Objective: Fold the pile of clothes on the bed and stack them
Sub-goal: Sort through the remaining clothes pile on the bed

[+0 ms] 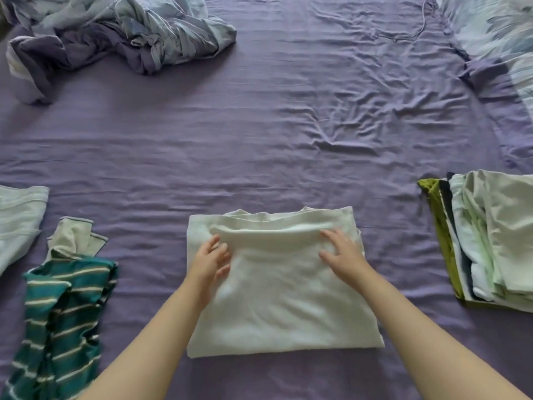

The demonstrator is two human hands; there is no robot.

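A white garment [282,298] lies folded into a rectangle on the purple bed sheet [259,134], straight in front of me. My left hand [209,261] rests on its upper left part and my right hand [343,255] on its upper right part, fingers spread over a raised fold near the far edge. A stack of folded clothes [490,241], white and pale green over dark and olive layers, sits at the right. At the lower left lies an unfolded green striped garment [60,319], with a pale grey piece [75,236] behind it.
A crumpled blue and purple duvet [115,36] is heaped at the far left. A floral pillow [501,41] lies at the far right corner, with a thin white cord [422,21] beside it. Another pale garment [17,220] reaches in from the left edge.
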